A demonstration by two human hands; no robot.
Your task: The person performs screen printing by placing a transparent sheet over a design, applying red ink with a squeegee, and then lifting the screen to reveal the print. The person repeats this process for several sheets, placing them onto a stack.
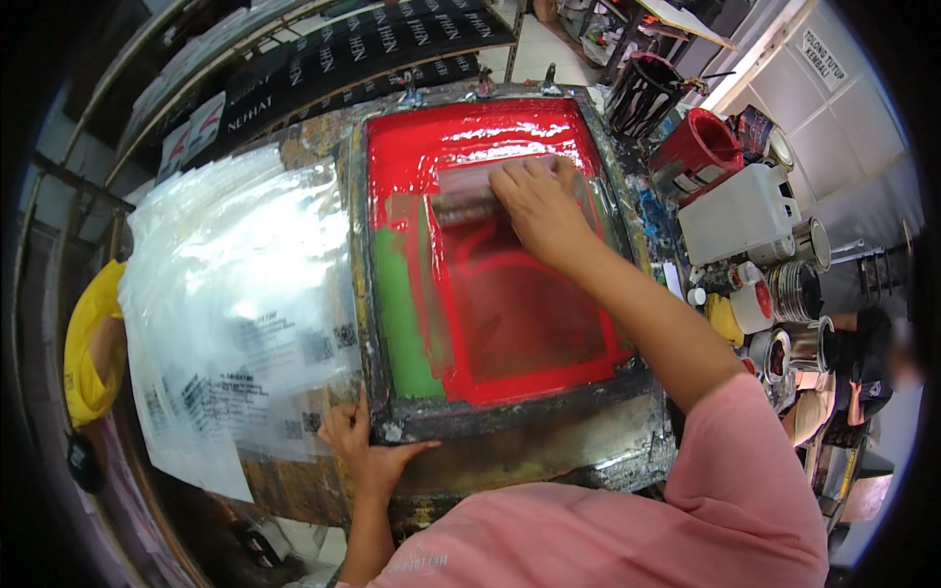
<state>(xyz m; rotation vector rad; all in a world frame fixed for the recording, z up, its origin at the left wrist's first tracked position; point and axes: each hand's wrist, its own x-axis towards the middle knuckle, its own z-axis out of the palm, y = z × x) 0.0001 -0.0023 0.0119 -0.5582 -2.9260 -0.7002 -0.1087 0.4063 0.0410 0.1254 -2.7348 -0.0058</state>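
Observation:
A screen printing frame (534,423) lies on the worktable, with green mesh (407,323) showing at its left side. Thick red ink (441,137) pools across its far end, and red streaks border the darker middle. My right hand (539,206) grips a squeegee (466,186) set across the mesh, just short of the pooled ink. At the frame's near left corner rests my left hand (365,433), its thumb and forefinger spread along the two edges; the other fingers are partly hidden. Beside the frame on the left lies a broad pile of clear plastic bags (245,265), some with black print.
Metal hinge clamps (410,93) sit at the frame's far edge. Ink-stained buckets (696,152), a white jerrycan (740,216) and several tins (774,353) crowd the right side. A rack with black printed sheets (372,44) stands behind. Something yellow (93,343) hangs at far left.

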